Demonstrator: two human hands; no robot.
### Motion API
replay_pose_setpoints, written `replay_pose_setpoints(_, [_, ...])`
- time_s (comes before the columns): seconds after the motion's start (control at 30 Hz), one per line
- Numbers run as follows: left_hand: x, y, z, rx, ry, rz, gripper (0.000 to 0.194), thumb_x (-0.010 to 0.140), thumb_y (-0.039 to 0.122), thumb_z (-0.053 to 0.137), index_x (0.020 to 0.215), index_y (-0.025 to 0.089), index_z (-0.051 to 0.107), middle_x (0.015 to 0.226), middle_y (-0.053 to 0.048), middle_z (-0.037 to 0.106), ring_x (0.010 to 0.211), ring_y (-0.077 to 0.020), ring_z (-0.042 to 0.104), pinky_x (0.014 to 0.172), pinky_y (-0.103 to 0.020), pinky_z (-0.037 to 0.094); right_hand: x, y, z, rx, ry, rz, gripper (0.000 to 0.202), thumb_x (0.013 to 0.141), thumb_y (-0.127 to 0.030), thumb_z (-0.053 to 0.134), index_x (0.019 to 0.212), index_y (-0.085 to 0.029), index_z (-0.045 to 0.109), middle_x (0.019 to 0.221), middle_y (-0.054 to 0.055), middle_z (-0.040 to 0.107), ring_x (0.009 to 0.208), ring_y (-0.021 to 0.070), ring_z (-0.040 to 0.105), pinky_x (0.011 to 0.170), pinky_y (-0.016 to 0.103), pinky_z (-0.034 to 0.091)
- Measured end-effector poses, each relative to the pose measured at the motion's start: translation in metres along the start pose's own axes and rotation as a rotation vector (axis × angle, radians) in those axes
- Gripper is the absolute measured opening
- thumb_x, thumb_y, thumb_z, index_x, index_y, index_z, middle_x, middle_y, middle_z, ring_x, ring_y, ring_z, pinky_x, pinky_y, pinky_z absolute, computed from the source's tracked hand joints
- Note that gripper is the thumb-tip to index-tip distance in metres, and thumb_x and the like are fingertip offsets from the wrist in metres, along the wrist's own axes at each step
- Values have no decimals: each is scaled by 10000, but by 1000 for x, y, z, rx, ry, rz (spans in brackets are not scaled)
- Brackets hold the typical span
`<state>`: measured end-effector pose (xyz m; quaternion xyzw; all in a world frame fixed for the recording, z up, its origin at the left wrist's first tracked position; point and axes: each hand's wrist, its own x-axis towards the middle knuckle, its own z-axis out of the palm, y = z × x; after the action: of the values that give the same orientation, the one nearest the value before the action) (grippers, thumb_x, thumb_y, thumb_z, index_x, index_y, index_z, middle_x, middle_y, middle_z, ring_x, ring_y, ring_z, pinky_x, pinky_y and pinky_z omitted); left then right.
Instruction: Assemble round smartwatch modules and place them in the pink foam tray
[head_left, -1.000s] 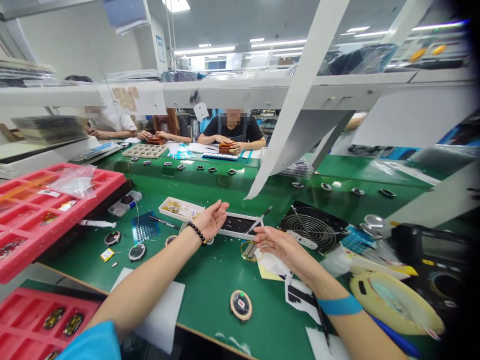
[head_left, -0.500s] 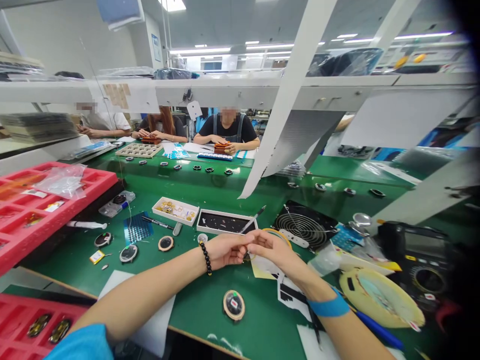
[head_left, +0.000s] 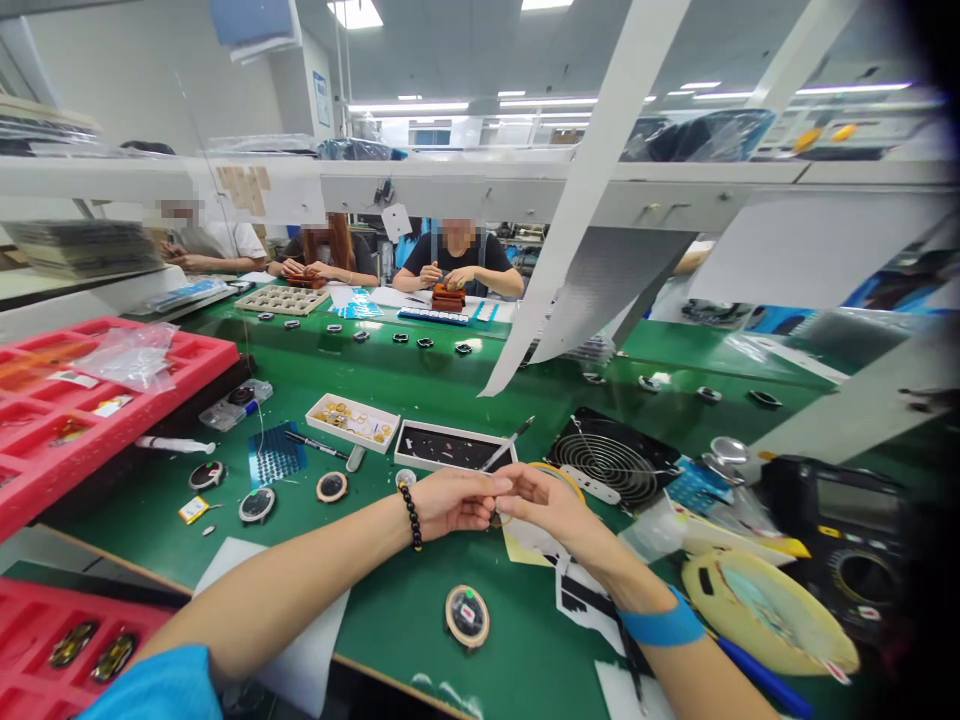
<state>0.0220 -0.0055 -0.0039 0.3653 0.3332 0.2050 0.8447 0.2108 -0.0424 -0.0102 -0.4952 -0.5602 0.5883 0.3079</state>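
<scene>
My left hand (head_left: pixel 457 500), with a black bead bracelet at the wrist, has its fingers curled and its thumb pressed in. Its fingertips meet those of my right hand (head_left: pixel 541 495), which wears a blue wrist band. Whatever lies between the fingertips is too small to make out. Below the hands, a round watch-like piece (head_left: pixel 467 616) with a copper-coloured rim, a green dot and a small label rests on the green table (head_left: pixel 405 640). Yellow paper (head_left: pixel 525 546) lies beneath my right hand. Just beyond the hands is a white-edged black tray (head_left: pixel 450 446) with a pen across its corner.
Red compartment trays (head_left: pixel 187 365) stand at the left. Round watch pieces, a syringe and a small parts tray (head_left: pixel 352 422) lie nearby. To the right are a fan (head_left: pixel 611 455), a yellow dish (head_left: pixel 769 610) and a black device (head_left: pixel 840 540). Several people sit across the line.
My hands keep nearly the same pose, fingertips together. The view has shifted slightly. Across the line, the middle person's hands have lifted above the orange-brown block.
</scene>
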Motion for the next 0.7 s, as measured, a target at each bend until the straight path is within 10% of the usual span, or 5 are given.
replay_pose_setpoints(0.33, [2,7,-6,-114,-2,-52,215,877,278,735,850,66,709,703,-37,673,542,-61,613,569,-156,534,2,0,1,13,61,21,779,694,-599,763,1252,-116,512,1208,113,569,1049,69,604,962,174,531])
replay_pose_setpoints(0.7, [-3,47,-33,-281,151,232,132,936,71,581,974,71,708,1109,-128,727,793,-100,713,795,-200,595,4,6,2,-1,91,59,880,717,-661,713,1378,-126,489,1129,123,587,949,60,593,861,164,520])
